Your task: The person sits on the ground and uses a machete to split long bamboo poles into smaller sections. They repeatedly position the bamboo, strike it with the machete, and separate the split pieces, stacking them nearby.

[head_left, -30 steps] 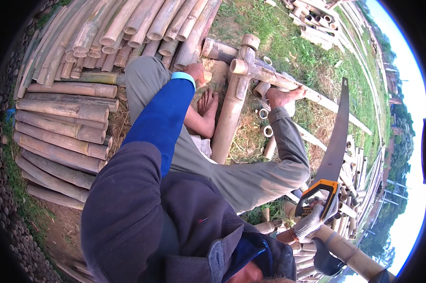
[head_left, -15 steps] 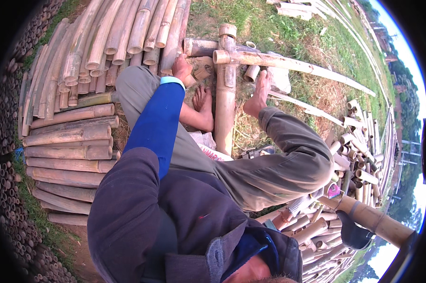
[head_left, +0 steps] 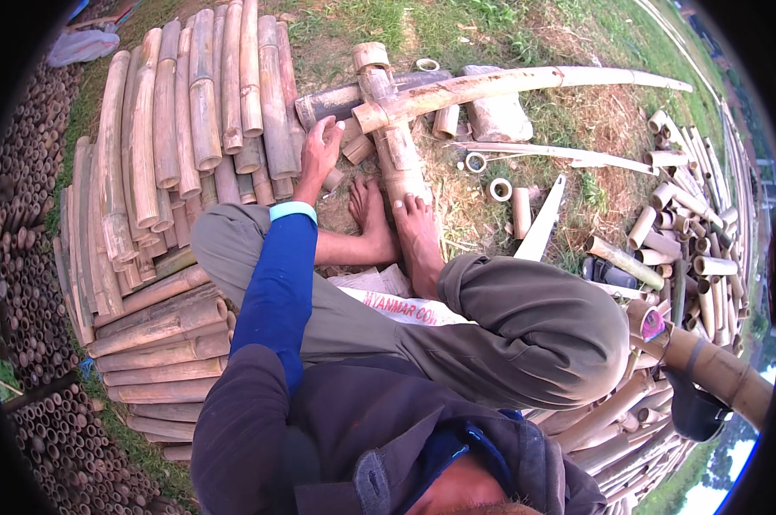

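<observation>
My left hand (head_left: 320, 156), in a blue sleeve with a pale cuff, is open with its fingers stretched out beside the near end of a long bamboo pole (head_left: 508, 83). That pole lies across a thick bamboo post (head_left: 397, 153) fitted with an upright piece. Under the hand lie short bamboo offcuts (head_left: 359, 149). My bare right foot (head_left: 419, 236) rests on the thick post, with the left foot beside it. A pale, tapering saw blade (head_left: 543, 220) shows beyond my right knee; its handle is hidden. My right hand is out of sight.
Bamboo poles are stacked at the left (head_left: 206, 120). Cut bamboo pieces (head_left: 654, 249) are heaped at the right. Bamboo rings (head_left: 500, 190), a plastic-wrapped bundle (head_left: 498, 116) and a split strip (head_left: 568, 154) lie on the grass. A dark cap (head_left: 699, 410) hangs by a bamboo pole.
My right foot has moved left onto the thick post. My left hand's fingers have spread by the pole's end. My right hand, behind the thigh before, has gone from sight. The saw blade now shows.
</observation>
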Demonstrator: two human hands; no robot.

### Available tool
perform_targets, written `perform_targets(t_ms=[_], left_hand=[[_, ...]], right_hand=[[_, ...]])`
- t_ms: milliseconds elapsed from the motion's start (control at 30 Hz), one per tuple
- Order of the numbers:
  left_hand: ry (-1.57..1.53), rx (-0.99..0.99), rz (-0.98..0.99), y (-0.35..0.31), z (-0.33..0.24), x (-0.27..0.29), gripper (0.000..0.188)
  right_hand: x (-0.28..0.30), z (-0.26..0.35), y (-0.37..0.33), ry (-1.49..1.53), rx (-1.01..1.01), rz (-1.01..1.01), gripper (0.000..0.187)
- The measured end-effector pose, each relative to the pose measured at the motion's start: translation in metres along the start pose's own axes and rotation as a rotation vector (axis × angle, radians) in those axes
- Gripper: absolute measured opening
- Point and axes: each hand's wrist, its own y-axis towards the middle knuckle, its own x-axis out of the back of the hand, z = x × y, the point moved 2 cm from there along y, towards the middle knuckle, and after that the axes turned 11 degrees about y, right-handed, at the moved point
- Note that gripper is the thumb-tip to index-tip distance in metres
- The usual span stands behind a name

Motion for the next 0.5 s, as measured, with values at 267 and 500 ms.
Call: perform_targets(t_ms=[267, 500], left_hand=[[0.350, -0.293, 0.216, 0.030, -0.089, -0.018, 0.085], [0.647, -0.238, 0.383, 0.058, -0.102, -0.030, 0.094]], right_hand=[[0.030, 0.000, -0.011, -0.008, 0.015, 0.028, 0.054], [0.131, -0.145, -0.070, 0.478, -0.770, 0.075, 0.049]])
